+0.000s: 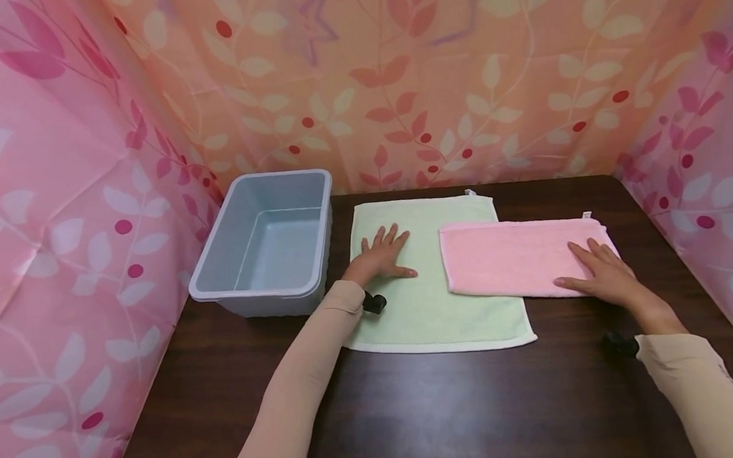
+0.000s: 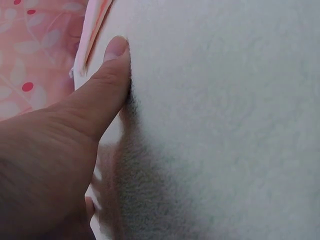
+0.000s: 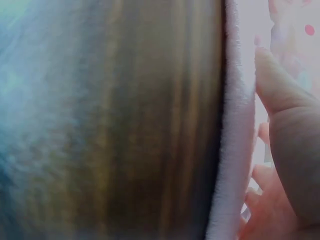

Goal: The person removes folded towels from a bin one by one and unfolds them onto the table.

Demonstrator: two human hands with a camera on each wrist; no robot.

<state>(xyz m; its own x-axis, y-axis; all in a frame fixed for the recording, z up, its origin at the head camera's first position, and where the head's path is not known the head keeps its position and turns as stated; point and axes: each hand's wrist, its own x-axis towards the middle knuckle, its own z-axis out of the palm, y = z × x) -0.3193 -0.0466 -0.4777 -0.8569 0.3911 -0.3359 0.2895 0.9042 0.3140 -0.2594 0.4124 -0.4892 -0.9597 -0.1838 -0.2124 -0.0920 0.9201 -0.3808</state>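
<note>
A light green towel [image 1: 399, 315] with white edging lies spread flat on the table. My left hand [image 1: 377, 256] rests on its left part, fingers spread; the left wrist view shows the thumb [image 2: 112, 65] against the green cloth. A folded pink towel [image 1: 503, 258] overlaps the green towel's right side and reaches beyond it onto the table. On the pink towel's right end rests my right hand [image 1: 603, 275], with its fingers extended. In the right wrist view the right thumb [image 3: 280, 90] lies at the edge of the pink cloth [image 3: 235, 125].
A grey-blue plastic bin [image 1: 323, 254] stands left of the towels, with nothing seen inside. The dark wooden table [image 1: 431, 415] extends in front. Floral curtains [image 1: 375, 82] hang behind and on both sides.
</note>
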